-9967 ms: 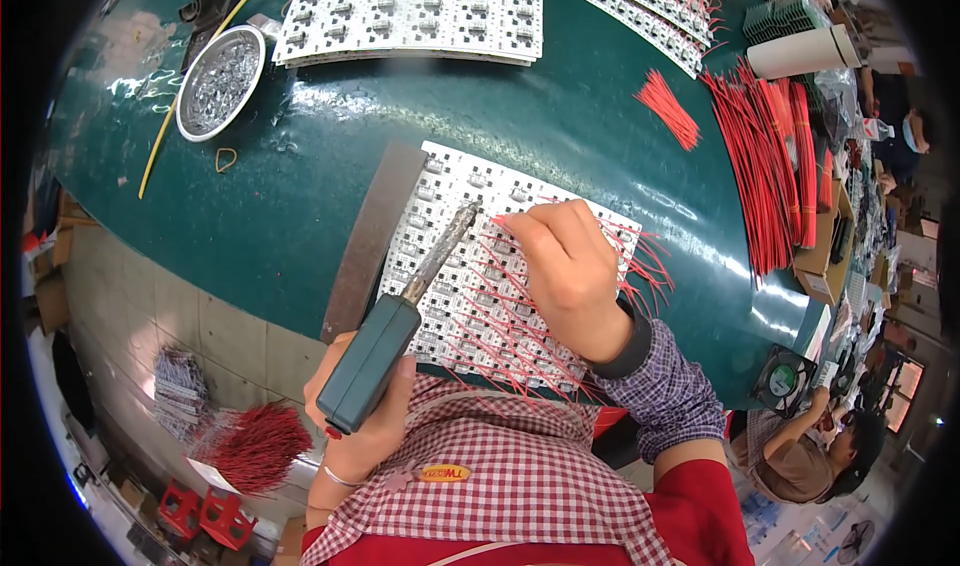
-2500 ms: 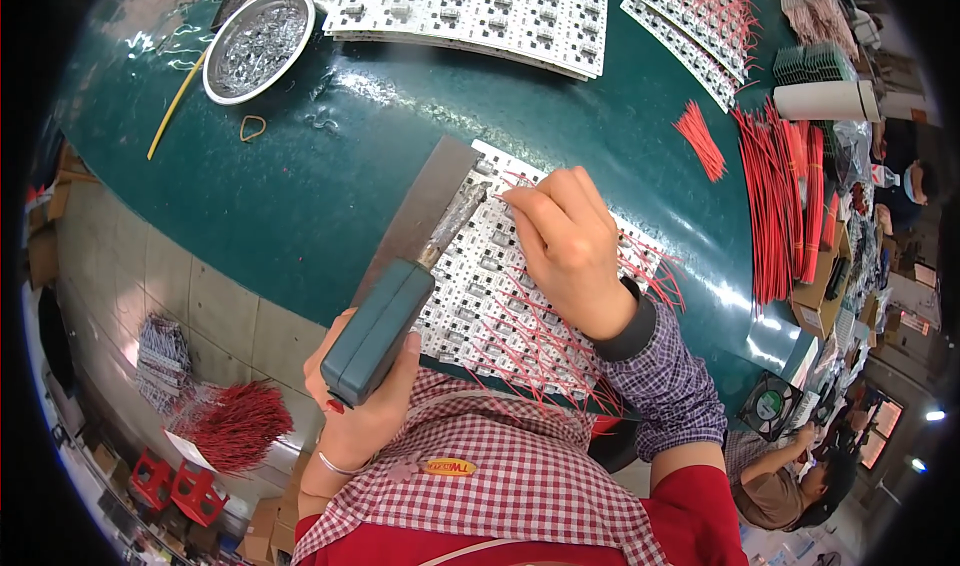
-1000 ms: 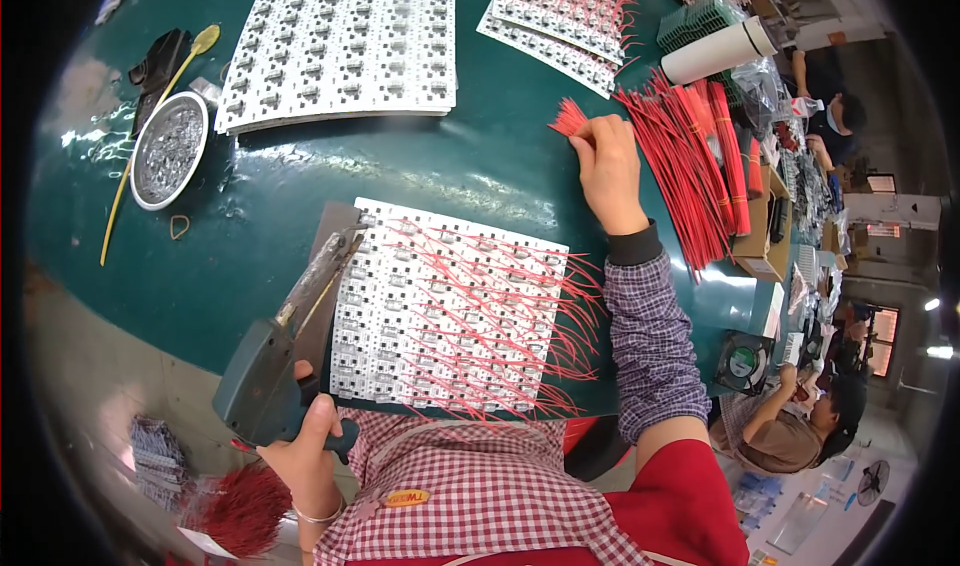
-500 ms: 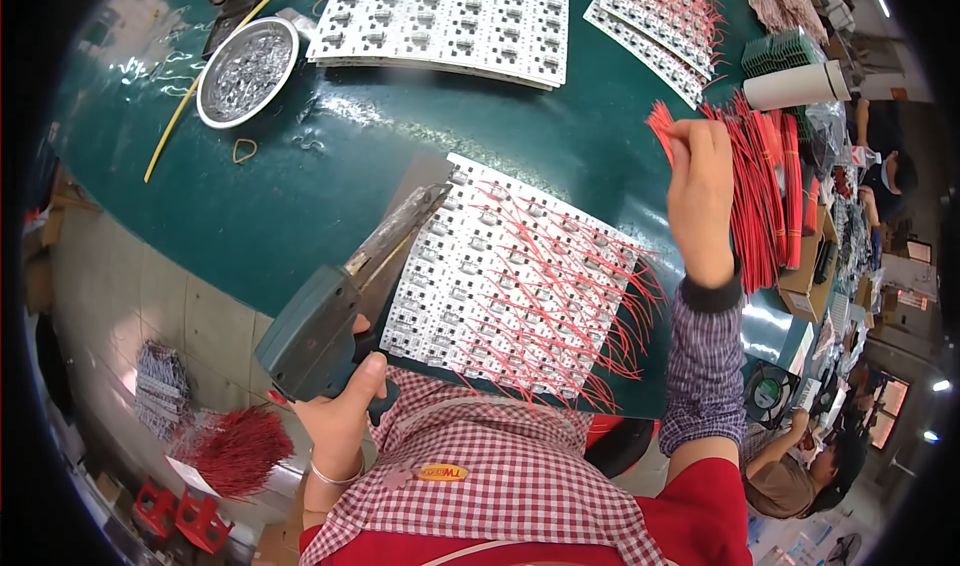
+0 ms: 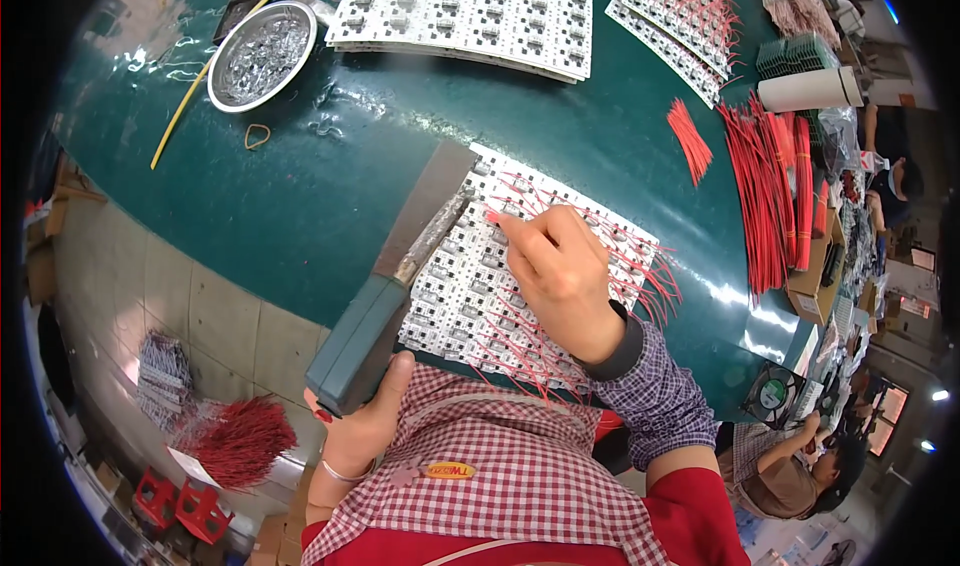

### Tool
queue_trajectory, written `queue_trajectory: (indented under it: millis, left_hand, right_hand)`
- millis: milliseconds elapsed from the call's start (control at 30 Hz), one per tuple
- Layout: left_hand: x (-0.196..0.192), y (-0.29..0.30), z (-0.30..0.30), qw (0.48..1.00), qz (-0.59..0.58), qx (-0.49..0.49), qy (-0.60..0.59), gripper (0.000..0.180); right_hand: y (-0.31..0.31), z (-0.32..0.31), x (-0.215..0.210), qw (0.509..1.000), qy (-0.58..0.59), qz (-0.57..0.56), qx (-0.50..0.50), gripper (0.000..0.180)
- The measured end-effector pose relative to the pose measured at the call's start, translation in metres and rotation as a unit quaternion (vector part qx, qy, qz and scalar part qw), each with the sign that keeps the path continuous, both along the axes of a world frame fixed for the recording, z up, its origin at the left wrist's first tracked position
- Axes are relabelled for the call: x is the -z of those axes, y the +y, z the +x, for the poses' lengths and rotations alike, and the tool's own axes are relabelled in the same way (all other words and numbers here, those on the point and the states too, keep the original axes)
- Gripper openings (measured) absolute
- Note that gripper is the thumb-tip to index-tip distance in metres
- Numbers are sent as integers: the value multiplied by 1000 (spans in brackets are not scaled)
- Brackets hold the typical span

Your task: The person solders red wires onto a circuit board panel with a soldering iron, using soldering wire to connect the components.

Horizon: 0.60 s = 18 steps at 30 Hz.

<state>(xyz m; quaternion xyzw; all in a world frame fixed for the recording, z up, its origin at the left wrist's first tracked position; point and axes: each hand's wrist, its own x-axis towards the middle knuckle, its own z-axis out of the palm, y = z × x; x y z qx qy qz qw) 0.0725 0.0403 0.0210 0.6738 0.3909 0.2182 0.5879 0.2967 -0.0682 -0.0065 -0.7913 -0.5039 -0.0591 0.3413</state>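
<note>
Left hand [image 5: 355,431] is gripping the teal soldering iron [image 5: 365,336] by the handle, its metal tip lying at the near-left edge of the white circuit panel [image 5: 480,296]. Right hand [image 5: 560,271] is resting on that panel, fingers pinched on a thin red wire [image 5: 520,201] near its far edge. The panel is sitting on the green table [image 5: 300,196], red leads fanning right. Farther out: metal dish [image 5: 260,54], more white panels [image 5: 470,6], loose red wires [image 5: 775,191].

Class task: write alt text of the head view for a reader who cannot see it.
A right hand presses a red wire onto a white circuit board panel while the left hand aims a teal soldering iron there, on a green table.
</note>
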Motion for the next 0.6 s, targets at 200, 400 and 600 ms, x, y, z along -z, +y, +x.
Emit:
queue_trajectory:
  millis: [200,400,600]
  left_hand:
    - [5,6,11,986,152,69,-13,22]
    - [2,7,13,988,125,89,20,20]
    - [1,8,18,989,115,93,19,17]
  right_hand:
    - [0,-2,1,1000,-10,4,17,31]
    - [0,-2,1,1000,-9,7,18,32]
    - [-1,-2,2,1000,-9,5,19,30]
